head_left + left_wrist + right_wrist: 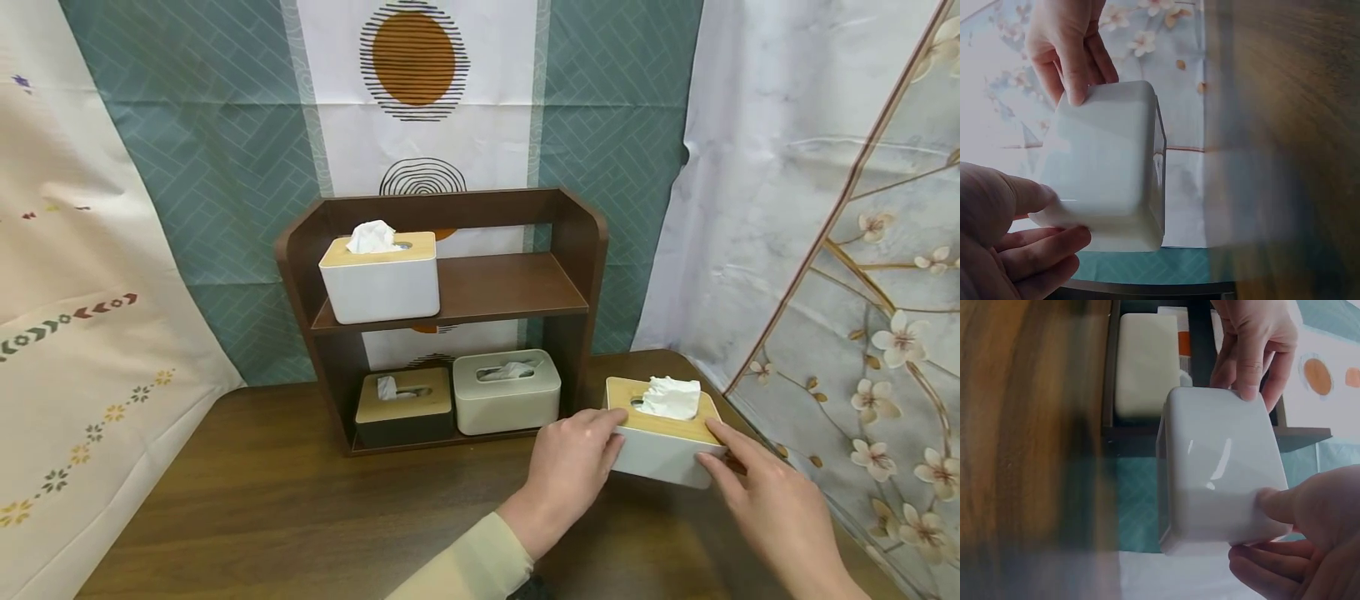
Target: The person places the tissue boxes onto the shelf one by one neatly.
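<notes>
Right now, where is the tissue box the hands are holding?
In the head view, the white tissue box sits on the wooden table, right of the brown shelf, between both hands.

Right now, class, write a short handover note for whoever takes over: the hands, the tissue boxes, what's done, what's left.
Left hand and right hand grip opposite ends of the white tissue box on the table, right of the shelf.
Done: three boxes sit in the shelf, one on top, two below.
Left: probably placing this box; the upper shelf's right half looks free.
</notes>
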### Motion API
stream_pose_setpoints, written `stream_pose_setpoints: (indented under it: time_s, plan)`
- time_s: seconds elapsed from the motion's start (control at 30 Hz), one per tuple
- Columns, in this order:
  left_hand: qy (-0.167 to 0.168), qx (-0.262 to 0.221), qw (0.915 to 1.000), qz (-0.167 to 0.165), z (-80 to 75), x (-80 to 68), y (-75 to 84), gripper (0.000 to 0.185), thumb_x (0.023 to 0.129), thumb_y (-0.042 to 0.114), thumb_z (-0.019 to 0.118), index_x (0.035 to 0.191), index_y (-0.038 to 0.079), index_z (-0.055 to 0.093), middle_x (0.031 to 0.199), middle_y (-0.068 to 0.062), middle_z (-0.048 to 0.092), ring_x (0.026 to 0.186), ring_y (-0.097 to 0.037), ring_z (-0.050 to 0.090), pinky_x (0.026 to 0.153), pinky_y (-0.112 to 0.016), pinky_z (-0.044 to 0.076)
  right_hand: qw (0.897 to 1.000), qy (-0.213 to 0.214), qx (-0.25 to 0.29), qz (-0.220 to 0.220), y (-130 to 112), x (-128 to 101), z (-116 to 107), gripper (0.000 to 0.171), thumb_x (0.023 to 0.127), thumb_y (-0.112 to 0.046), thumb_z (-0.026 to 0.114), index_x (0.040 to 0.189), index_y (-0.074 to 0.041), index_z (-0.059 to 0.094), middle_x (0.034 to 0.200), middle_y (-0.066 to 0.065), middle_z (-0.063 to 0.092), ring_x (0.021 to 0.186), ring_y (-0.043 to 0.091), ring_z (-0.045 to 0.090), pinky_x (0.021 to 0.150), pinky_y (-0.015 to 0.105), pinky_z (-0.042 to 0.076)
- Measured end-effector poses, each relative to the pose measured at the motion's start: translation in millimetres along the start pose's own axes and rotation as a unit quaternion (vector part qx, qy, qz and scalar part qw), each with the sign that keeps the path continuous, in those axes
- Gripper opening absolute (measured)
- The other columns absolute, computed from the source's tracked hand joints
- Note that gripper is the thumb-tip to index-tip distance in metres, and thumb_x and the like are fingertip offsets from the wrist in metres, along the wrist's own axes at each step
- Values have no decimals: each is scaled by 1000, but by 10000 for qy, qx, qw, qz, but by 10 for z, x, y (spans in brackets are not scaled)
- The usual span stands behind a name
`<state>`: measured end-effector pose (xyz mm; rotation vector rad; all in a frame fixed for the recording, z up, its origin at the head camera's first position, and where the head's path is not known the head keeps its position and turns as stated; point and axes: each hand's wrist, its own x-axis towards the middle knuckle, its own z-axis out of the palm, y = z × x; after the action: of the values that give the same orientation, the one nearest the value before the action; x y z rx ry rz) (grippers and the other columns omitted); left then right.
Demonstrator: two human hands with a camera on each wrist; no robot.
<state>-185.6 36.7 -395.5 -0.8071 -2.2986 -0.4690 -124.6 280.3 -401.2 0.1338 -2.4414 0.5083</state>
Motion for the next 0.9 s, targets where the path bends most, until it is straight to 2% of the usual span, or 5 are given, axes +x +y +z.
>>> stream_pose_setpoints:
  time_s: [0.13, 0.3, 0.57, 0.7, 0.9]
  plan:
    - [98, -146, 9998, 1, -122, 0, 3, 31, 100, 27, 86, 130, 18, 82, 119, 5, 82, 101, -5, 79, 81, -20, 61, 10000, 80, 34, -21, -55, 8, -46, 56, 92, -14, 90, 145, -9, 72, 99, 10, 82, 74, 32, 73, 54, 44, 45]
    - [267, -197, 9994, 66, -266, -17, -4, 31, 99, 25, 87, 128, 17, 82, 117, 5, 83, 99, -6, 79, 79, -19, 61, 9997, 192, 100, -136, -125, 17, -85, 58, 90, -13, 92, 145, -12, 72, 101, 9, 83, 79, 36, 76, 55, 47, 47]
    - [596, -28, 9982, 103, -508, -79, -86, 32, 95, 24, 91, 125, 17, 83, 114, 6, 83, 96, -4, 79, 75, -20, 61, 9974, 443, 196, -530, -310, 78, -142, 62, 85, -15, 96, 144, -18, 75, 97, -2, 83, 77, 28, 76, 52, 38, 44]
    - [697, -49, 9976, 10, -637, -122, -124, 32, 96, 23, 91, 125, 17, 82, 115, 5, 83, 95, -6, 80, 74, -23, 63, 9946, 601, 260, -804, -425, 116, -153, 64, 82, -14, 97, 143, -17, 76, 97, -1, 83, 77, 29, 77, 51, 38, 44]
    - [869, -59, 9962, -17, -821, -150, -159, 31, 95, 21, 91, 125, 17, 82, 116, 3, 83, 94, -10, 81, 72, -29, 64, 9920, 715, 348, -982, -578, 171, -198, 66, 81, -14, 97, 143, -18, 76, 101, 0, 83, 78, 29, 76, 51, 39, 45]
